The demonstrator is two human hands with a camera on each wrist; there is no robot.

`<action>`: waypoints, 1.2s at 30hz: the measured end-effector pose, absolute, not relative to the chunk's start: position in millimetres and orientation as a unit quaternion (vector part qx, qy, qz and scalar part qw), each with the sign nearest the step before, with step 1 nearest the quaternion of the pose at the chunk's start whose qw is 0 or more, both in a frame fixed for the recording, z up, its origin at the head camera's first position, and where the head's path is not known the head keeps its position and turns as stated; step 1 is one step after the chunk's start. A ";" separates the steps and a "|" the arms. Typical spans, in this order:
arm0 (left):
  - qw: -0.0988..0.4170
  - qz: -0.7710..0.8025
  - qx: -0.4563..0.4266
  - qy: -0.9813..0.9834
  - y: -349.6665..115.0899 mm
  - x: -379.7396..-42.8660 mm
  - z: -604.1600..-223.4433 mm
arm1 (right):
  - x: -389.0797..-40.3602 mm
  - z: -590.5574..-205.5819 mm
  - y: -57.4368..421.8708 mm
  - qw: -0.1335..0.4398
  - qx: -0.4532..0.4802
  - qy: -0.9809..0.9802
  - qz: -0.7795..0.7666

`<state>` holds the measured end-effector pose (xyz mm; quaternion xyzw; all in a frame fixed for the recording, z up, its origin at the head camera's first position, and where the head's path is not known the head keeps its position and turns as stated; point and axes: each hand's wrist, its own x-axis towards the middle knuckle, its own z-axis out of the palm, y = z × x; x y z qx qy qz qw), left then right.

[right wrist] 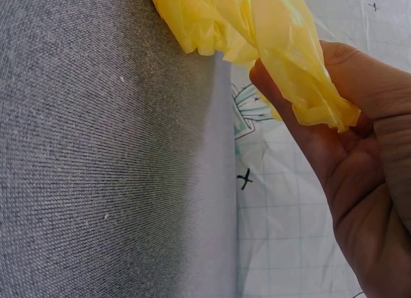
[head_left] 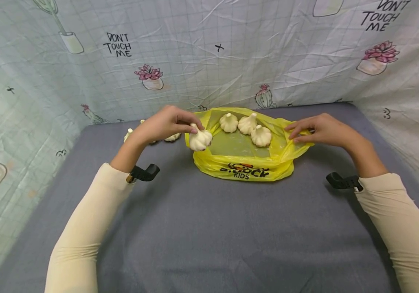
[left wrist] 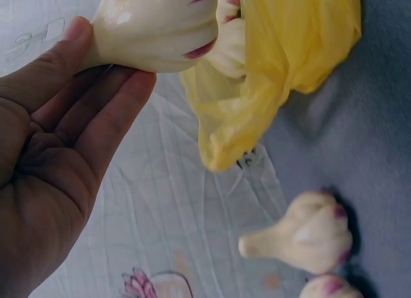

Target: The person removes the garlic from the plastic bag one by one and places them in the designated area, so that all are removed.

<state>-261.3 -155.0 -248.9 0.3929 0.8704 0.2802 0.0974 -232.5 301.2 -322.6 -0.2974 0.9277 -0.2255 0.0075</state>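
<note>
A yellow plastic bag (head_left: 244, 167) with dark lettering lies with its mouth spread wide on the grey cloth. Inside it are three garlic bulbs, one of them a bulb (head_left: 261, 136) near the bag's right side. My left hand (head_left: 169, 122) pinches another garlic bulb (head_left: 200, 139) by its stem, over the bag's left rim. In the left wrist view the held bulb (left wrist: 157, 28) shows purple streaks. The bag's right edge (right wrist: 302, 67) is pinched between thumb and fingers of my right hand (head_left: 323, 129).
Several more garlic bulbs, such as one bulb (head_left: 172, 137), lie on the cloth left of the bag, partly hidden behind my left hand and forearm. A patterned curtain (head_left: 194, 61) hangs behind the grey-covered table (head_left: 231, 232). Black wrist mounts stick inward from both sleeves.
</note>
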 end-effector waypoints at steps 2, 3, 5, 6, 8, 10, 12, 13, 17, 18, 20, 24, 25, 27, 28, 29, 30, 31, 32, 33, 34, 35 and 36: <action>0.096 0.280 0.384 0.874 -160.5 -260.0 -248.5 | -232.1 -322.3 301.2 0.006 -0.297 0.927 -0.230; 0.095 0.280 0.380 0.876 -163.4 -259.3 -248.4 | -232.0 -322.2 301.1 0.006 -0.297 0.926 -0.232; 0.094 0.279 0.372 0.880 -169.5 -257.7 -248.6 | -231.9 -322.3 300.6 0.006 -0.298 0.925 -0.236; 0.093 0.278 0.369 0.882 -172.4 -256.6 -248.6 | -231.9 -322.4 300.3 0.005 -0.298 0.925 -0.236; 0.090 0.275 0.364 0.885 -178.2 -255.2 -248.9 | -231.9 -322.6 299.9 0.004 -0.297 0.925 -0.238; 0.088 0.273 0.358 0.889 -184.4 -253.9 -249.2 | -231.7 -322.7 299.4 0.002 -0.297 0.924 -0.241; 0.086 0.269 0.354 0.892 -190.4 -252.9 -250.0 | -231.6 -322.7 299.1 -0.001 -0.297 0.923 -0.243; 0.086 0.269 0.350 0.893 -193.8 -252.4 -250.7 | -231.5 -322.6 299.0 -0.002 -0.298 0.923 -0.244; 0.086 0.265 0.338 0.899 -206.4 -249.9 -252.2 | -231.1 -322.5 299.2 -0.006 -0.302 0.923 -0.238; 0.085 0.263 0.336 0.900 -209.8 -249.7 -252.8 | -231.0 -322.4 299.2 -0.006 -0.302 0.924 -0.234; 0.082 0.256 0.332 0.904 -216.4 -248.9 -253.1 | -231.2 -322.0 299.2 -0.006 -0.301 0.926 -0.228; 0.078 0.247 0.320 0.911 -230.3 -246.5 -253.3 | -232.1 -320.0 298.3 -0.004 -0.295 0.929 -0.222; 0.079 0.247 0.315 0.913 -233.5 -245.5 -253.1 | -232.0 -319.5 298.1 -0.002 -0.294 0.930 -0.222; 0.078 0.249 0.307 0.915 -240.0 -243.9 -253.3 | -231.7 -318.5 297.9 0.001 -0.290 0.931 -0.223; 0.078 0.250 0.304 0.916 -243.0 -243.1 -253.3 | -231.6 -318.1 297.8 0.004 -0.289 0.931 -0.224; 0.075 0.249 0.303 0.917 -245.7 -242.6 -253.5 | -231.4 -317.9 297.8 0.006 -0.288 0.931 -0.225; 0.074 0.250 0.302 0.917 -248.6 -242.3 -253.8 | -231.1 -317.7 297.7 0.007 -0.287 0.931 -0.225; 0.071 0.249 0.301 0.918 -251.4 -241.8 -254.0 | -230.9 -317.6 297.7 0.008 -0.286 0.931 -0.226; 0.068 0.246 0.301 0.919 -254.0 -241.5 -254.2 | -230.7 -317.7 297.7 0.008 -0.285 0.931 -0.227; 0.066 0.244 0.301 0.920 -256.5 -241.2 -254.3 | -230.7 -317.8 297.8 0.008 -0.286 0.931 -0.228; 0.064 0.241 0.301 0.921 -259.0 -241.0 -254.4 | -230.6 -317.9 297.9 0.008 -0.287 0.930 -0.229; 0.063 0.238 0.300 0.922 -261.6 -240.8 -254.6 | -230.6 -318.1 298.1 0.007 -0.288 0.929 -0.230; 0.063 0.235 0.297 0.923 -264.1 -240.4 -254.4 | -230.5 -318.2 298.2 0.007 -0.290 0.928 -0.232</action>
